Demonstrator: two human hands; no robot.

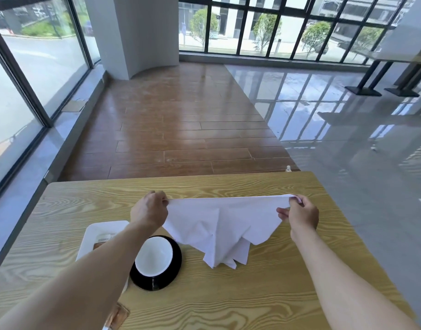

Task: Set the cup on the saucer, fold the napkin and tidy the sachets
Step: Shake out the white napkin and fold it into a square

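A white napkin [225,222] hangs stretched above the wooden table [252,294], its lower folds drooping to the tabletop. My left hand [149,209] pinches its left corner and my right hand [300,214] pinches its right corner. A white cup [154,256] stands on a black saucer [173,275] just below the napkin, partly behind my left forearm. A white tray [97,232] to the left holds brown-and-white sachets [104,239], mostly hidden by the arm.
Another brown sachet [118,316] lies near the table's front edge under my left forearm. The table's far edge runs just beyond my hands. Beyond it are a wooden and tiled floor, windows, a white pillar and other tables at the far right.
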